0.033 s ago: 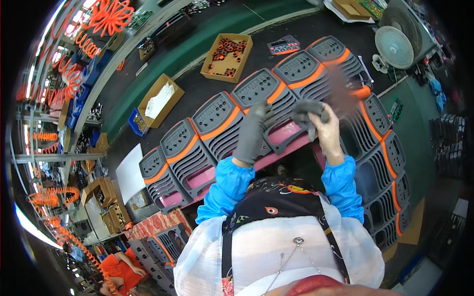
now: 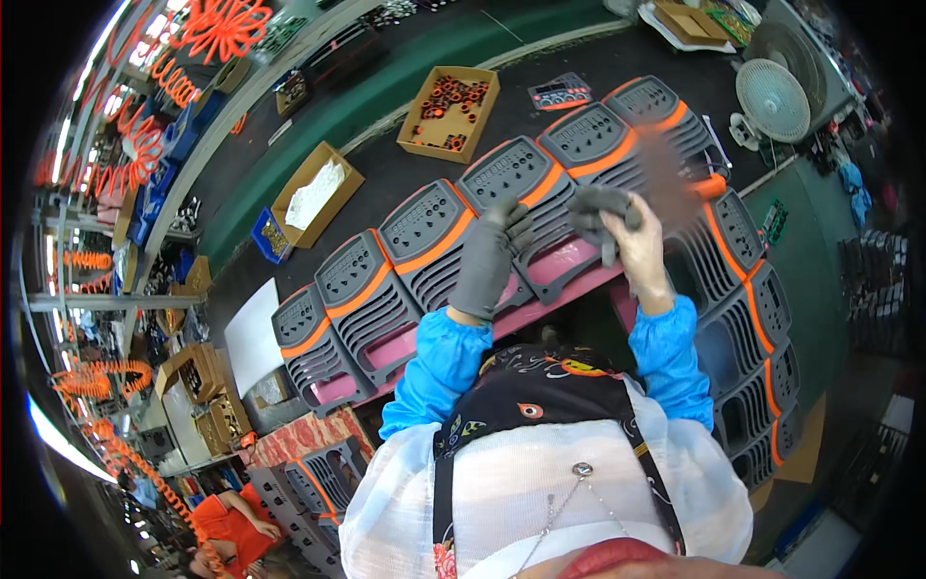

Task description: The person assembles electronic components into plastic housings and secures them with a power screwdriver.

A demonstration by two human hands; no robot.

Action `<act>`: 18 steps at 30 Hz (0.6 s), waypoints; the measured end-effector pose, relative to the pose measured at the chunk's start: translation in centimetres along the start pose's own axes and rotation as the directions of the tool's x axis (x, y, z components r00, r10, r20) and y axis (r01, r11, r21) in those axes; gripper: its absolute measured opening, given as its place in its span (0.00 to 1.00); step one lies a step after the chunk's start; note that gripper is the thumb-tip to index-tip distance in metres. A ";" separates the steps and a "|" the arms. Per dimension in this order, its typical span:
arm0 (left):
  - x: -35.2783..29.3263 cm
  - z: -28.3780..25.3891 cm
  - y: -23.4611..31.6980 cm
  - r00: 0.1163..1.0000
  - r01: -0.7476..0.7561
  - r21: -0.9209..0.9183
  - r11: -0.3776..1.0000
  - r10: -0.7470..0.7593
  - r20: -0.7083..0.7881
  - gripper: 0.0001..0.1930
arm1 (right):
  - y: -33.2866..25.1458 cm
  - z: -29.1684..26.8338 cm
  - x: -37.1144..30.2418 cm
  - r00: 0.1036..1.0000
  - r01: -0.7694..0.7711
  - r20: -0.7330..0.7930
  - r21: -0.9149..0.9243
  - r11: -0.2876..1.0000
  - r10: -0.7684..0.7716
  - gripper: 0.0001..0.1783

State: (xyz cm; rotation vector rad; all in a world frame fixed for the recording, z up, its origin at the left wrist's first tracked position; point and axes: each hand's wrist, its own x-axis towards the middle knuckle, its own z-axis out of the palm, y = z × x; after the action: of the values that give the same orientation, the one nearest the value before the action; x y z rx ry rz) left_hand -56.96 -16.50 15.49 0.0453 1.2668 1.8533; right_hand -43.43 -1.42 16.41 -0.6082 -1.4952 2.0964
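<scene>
My left hand wears a dark grey glove, with its fingers loosely apart and nothing seen in them. It hovers over the row of grey plastic housings with orange trim. To its right, my bare right hand is closed on a grey glove. That glove hangs from the fingers toward my left hand, with a gap between the two. Blue sleeves cover both forearms. Under the hands, a pink surface shows between the housings.
More housings curve down the right side, beside a blurred brown patch and an orange part. Beyond the row stand a carton of small black-and-orange parts, a carton with white material, a control panel and a fan. A person in orange is lower left.
The view has shifted slightly. My left hand has moved a little left and down, and the glove in my right hand has changed shape slightly.
</scene>
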 end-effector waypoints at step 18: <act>1.0 -9.3 1.2 0.954 -0.204 -0.541 0.816 0.289 0.077 0.27 | 10.2 19.0 10.7 0.853 0.515 0.439 -0.794 0.322 -0.282 0.15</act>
State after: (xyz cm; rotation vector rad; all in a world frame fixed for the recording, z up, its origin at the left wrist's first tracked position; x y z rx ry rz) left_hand -62.70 -22.80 11.51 0.0584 0.6263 2.3219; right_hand -64.72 -11.54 11.58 -0.2454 -2.5823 0.8174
